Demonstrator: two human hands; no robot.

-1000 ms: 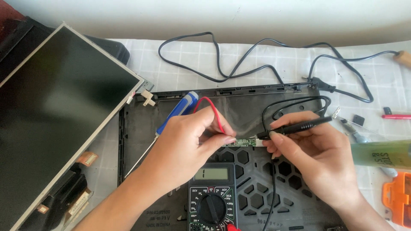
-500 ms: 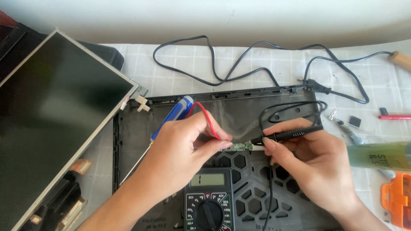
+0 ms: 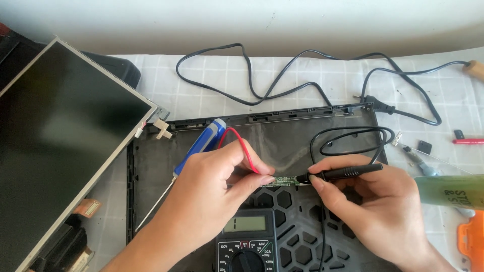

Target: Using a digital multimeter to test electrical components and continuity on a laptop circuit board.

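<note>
L hand pinches a red probe lead btwn thumb and forefinger, fingertips pressed together at the left end of a small green circuit strip; the probe's tip is hidden under the fingers, so contact w/ the strip can't be told; the red wire loops up and back over the knuckles; R hand grips a black probe like a pen, thumb and forefinger closed on its barrel, its point at the strip's right end, touching or nearly so; the strip lies on a black laptop lid shell, just above the honeycomb vent pattern, btwn the two hands; a black multimeter sits near the bottom edge, just below the hands, its grey display blank as far as can be seen; black probe wire coils above the R hand; a blue-handled screwdriver lies tilted just beside the L hand; a detached LCD panel leans at left; a black power cord snakes across the checked cloth behind; a green tube and an orange tool at right edge.
</note>
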